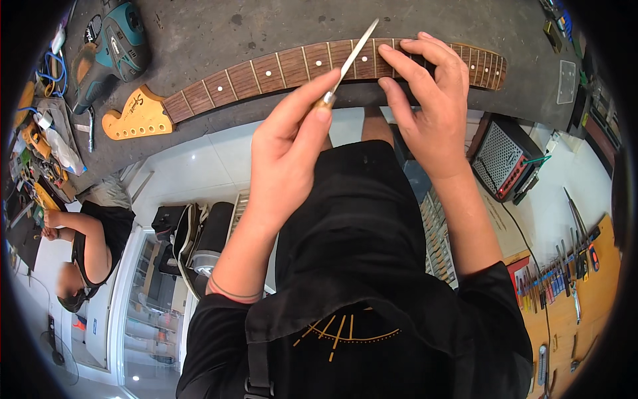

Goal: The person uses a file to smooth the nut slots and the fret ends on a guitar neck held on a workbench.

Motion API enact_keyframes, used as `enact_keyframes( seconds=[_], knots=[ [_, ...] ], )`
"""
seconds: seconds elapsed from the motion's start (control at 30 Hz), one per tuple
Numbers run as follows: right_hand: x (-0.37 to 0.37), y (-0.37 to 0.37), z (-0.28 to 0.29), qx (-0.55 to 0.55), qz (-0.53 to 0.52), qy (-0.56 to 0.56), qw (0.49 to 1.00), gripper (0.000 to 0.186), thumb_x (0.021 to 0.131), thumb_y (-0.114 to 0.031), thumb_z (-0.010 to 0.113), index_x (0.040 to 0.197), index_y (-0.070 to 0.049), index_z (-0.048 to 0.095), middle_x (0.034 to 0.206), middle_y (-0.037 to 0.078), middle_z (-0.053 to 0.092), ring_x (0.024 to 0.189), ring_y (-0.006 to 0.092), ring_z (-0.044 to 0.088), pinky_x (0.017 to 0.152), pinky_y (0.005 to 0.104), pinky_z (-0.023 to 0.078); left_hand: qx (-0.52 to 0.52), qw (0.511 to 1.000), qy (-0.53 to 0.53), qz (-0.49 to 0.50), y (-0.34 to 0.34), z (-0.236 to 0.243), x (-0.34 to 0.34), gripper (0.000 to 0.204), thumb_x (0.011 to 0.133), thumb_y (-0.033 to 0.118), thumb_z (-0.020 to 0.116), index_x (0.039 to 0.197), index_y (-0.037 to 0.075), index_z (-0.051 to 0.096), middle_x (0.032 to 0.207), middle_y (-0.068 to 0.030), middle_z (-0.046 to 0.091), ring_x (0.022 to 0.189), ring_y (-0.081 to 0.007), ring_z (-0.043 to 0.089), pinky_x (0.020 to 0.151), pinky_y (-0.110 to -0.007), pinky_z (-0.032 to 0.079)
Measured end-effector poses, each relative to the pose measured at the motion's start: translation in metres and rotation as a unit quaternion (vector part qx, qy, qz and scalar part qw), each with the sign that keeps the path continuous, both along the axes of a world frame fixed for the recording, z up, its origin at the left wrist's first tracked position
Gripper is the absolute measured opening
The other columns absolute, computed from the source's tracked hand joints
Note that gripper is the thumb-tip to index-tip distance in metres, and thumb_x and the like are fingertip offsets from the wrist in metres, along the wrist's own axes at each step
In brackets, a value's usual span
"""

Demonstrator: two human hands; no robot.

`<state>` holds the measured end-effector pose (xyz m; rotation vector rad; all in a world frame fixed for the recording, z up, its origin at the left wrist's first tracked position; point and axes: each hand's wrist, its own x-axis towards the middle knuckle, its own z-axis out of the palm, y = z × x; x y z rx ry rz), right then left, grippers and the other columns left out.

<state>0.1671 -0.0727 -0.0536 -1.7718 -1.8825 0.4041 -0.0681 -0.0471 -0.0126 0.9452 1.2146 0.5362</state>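
Over the fretboard, crooked right fingers

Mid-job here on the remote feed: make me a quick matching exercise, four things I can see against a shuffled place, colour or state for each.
Things:
1. Left hand
2. Right hand
3. Power tool
4. Amplifier

Descriptions:
A. Black, with a red panel
B. Fingers spread at the guitar neck
C. Teal and black, near the headstock
D. Gripping a slim pointed tool

Pairs: 1-D; 2-B; 3-C; 4-A
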Motion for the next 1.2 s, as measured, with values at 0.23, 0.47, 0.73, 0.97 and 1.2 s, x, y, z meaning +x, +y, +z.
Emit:
enact_keyframes(
  seconds=[0.23, 0.47, 0.73, 0.97, 1.2],
  knots=[
    [0.009, 0.000, -0.004, 0.033, 0.020, 0.012, 0.999, 0.048, 0.088, -0.005, 0.089, 0.134, -0.019, 0.082, 0.135, 0.005, 0.070, 0.138, 0.0361, 0.066, 0.116, 0.0502, 0.052, 0.040, 0.999, -0.013, -0.001, -0.007, -0.011, 0.010, 0.038, 0.116, 0.008, 0.065, 0.154, 0.005, 0.073, 0.099, 0.0021, 0.076, 0.079, -0.0081, 0.064, 0.069, -0.028, 0.053],
    [0.003, 0.009, 0.011, -0.030, 0.017, -0.048, 0.998, 0.053, 0.090, -0.018, 0.088, 0.141, -0.026, 0.080, 0.138, 0.003, 0.068, 0.137, 0.0325, 0.061, 0.117, 0.0522, 0.044, 0.218, 0.973, 0.062, -0.035, 0.014, -0.022, 0.027, 0.037, 0.116, 0.006, 0.065, 0.152, 0.002, 0.073, 0.109, -0.0040, 0.082, 0.086, -0.0111, 0.069, 0.075, -0.029, 0.056],
    [0.030, -0.001, 0.014, -0.040, -0.024, -0.070, 0.996, 0.055, 0.092, -0.027, 0.090, 0.145, -0.026, 0.077, 0.143, 0.003, 0.067, 0.140, 0.0318, 0.059, 0.118, 0.0524, 0.042, -0.141, 0.978, -0.125, 0.088, -0.017, 0.003, 0.024, 0.044, 0.120, 0.012, 0.060, 0.162, 0.003, 0.064, 0.079, 0.0088, 0.049, 0.061, -0.0002, 0.037, 0.054, -0.021, 0.029],
    [0.030, -0.010, 0.003, -0.011, -0.026, -0.044, 0.999, 0.051, 0.093, -0.017, 0.090, 0.141, -0.026, 0.079, 0.147, 0.004, 0.065, 0.146, 0.0330, 0.057, 0.121, 0.0511, 0.042, 0.177, 0.983, 0.042, -0.017, -0.004, -0.027, 0.042, 0.040, 0.116, 0.009, 0.066, 0.156, 0.004, 0.071, 0.094, 0.0021, 0.074, 0.074, -0.0053, 0.060, 0.061, -0.026, 0.049],
    [0.041, -0.010, 0.002, 0.007, -0.018, -0.026, 0.999, 0.049, 0.091, -0.010, 0.090, 0.137, -0.024, 0.082, 0.144, 0.006, 0.067, 0.141, 0.0350, 0.062, 0.118, 0.0511, 0.047, 0.081, 0.997, -0.010, -0.005, -0.001, -0.016, 0.043, 0.042, 0.116, 0.008, 0.065, 0.157, 0.005, 0.070, 0.092, 0.0039, 0.069, 0.073, -0.0030, 0.056, 0.062, -0.024, 0.046]
  ],
)
